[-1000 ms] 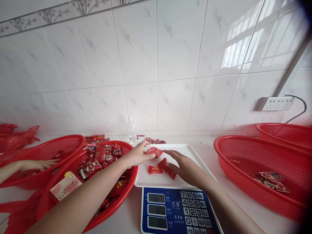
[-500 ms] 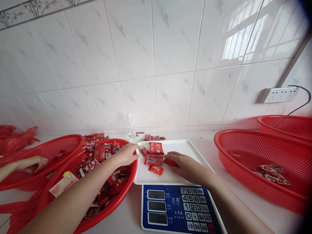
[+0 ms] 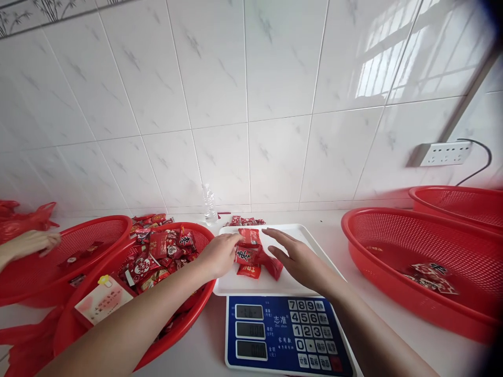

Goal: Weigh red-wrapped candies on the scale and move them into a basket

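Observation:
Several red snack packets (image 3: 248,254) lie in a small heap on the white pan (image 3: 310,246) of a weighing scale. At the left side of the heap is my left hand (image 3: 223,255), its fingers curled together against the packets; what lies under them is hidden. My right hand (image 3: 295,257) hovers at the heap's right side, fingers stretched and thumb apart, holding nothing. Below the pan is the scale's blue keypad panel (image 3: 288,335) with three small displays. Under my left forearm stands a red basket (image 3: 204,233) full of similar packets.
Another person's hand (image 3: 35,243) is over a second red basket (image 3: 118,224) at the left. A red basket (image 3: 353,246) with a few packets stands at the right, another behind it. A clear plastic bottle (image 3: 209,204) and loose packets (image 3: 245,221) are near the tiled wall.
My left hand has moved right from the basket's rim onto the packets. My right hand has let go of a red packet and opened. The other person's hand has risen leftward.

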### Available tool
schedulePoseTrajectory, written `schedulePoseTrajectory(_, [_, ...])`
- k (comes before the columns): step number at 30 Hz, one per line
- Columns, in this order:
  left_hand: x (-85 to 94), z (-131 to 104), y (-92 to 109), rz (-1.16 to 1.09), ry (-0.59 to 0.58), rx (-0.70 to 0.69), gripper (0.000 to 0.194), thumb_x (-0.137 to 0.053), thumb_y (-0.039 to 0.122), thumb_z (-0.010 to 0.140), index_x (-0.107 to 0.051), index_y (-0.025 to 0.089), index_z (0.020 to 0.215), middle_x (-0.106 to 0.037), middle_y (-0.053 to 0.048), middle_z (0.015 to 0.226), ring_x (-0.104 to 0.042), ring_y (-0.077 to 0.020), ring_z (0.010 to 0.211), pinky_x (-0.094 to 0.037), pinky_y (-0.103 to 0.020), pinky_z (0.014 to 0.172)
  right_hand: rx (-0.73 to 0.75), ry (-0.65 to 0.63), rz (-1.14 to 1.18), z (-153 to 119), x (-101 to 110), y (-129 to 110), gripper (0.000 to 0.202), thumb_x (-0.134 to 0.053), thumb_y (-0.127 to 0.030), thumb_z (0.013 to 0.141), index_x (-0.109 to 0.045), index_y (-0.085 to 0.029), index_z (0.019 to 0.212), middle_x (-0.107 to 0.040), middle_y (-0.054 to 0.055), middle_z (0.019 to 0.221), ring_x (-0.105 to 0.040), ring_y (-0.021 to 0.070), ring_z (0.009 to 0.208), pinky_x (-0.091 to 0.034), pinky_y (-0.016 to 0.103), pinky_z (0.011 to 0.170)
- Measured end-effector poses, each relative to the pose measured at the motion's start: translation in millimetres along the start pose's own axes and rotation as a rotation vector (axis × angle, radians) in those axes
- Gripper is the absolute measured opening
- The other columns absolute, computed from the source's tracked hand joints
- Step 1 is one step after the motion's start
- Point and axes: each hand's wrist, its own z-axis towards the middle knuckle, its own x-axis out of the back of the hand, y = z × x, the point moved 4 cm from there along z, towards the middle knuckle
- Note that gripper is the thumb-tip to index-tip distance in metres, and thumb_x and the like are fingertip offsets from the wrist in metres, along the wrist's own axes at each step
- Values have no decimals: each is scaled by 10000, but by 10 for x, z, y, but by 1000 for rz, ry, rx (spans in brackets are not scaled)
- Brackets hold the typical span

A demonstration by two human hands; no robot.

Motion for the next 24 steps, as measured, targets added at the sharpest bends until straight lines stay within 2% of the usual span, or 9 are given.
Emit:
schedulePoseTrajectory(3, [55,-41,32,-49,-31,8,265,-399,132,767,-575,219,945,-623,-15,958,-563,-166,854,-424,-256,723,-35,-79,-106,-30,-3,38,375,-382,-324,863,-478,-269,1221,-557,32,1223,-540,204,1069,-443,356,866])
schedulePoseTrajectory(6, [216,-57,-77,-54,-35,95,183,-407,168,773,-580,211,815,-611,12,724,-546,-143,665,-389,-231,599,-35,-185,-175,-69,-18,59,358,-390,-345,857,-519,-270,1182,-601,28,1164,-573,219,1015,-458,367,828])
schedulePoseTrajectory(10, [416,-122,-478,-124,-2,272,140,-427,171,760,-565,190,779,-578,19,672,-515,-121,597,-355,-208,545,-48,-200,-234,-95,-3,79,374,-375,-386,858,-520,-279,1186,-586,21,1188,-566,232,1031,-458,385,833])
schedulePoseTrajectory(13, [378,-273,-793,-122,-61,396,97,-456,159,728,-550,181,726,-552,22,640,-491,-114,556,-342,-203,514,-60,-190,-260,-104,32,72,394,-370,-405,857,-507,-283,1205,-576,20,1203,-564,233,1035,-460,389,836])
schedulePoseTrajectory(15, [308,-363,-899,-92,-92,422,87,-467,148,710,-545,180,685,-541,24,611,-487,-116,547,-341,-206,513,-62,-188,-274,-114,64,53,391,-364,-403,858,-516,-275,1195,-584,23,1191,-572,230,1020,-462,388,835])
schedulePoseTrajectory(17, [262,-389,-891,-80,-82,400,91,-467,163,716,-544,182,672,-550,21,609,-499,-123,557,-348,-212,520,-62,-196,-285,-128,91,31,376,-362,-396,859,-544,-262,1160,-604,30,1162,-579,227,1006,-463,382,831])
schedulePoseTrajectory(19, [263,-335,-777,-109,-20,341,114,-453,210,751,-554,183,707,-585,8,662,-534,-137,609,-380,-226,561,-65,-226,-292,-144,95,15,351,-377,-382,854,-568,-260,1121,-624,31,1126,-586,226,987,-466,375,815])
schedulePoseTrajectory(22, [280,-155,-494,-166,60,241,188,-435,301,797,-578,182,825,-630,-27,812,-578,-165,754,-428,-263,679,-51,-301,-293,-161,42,13,302,-414,-351,836,-587,-281,1074,-653,19,1052,-601,220,934,-473,360,765])
schedulePoseTrajectory(24, [230,-16,-282,-175,30,148,260,-455,349,796,-577,193,964,-621,-54,981,-567,-188,908,-429,-294,779,-36,-313,-296,-161,-4,29,283,-425,-335,831,-591,-286,1054,-664,19,1003,-608,212,901,-470,343,745])
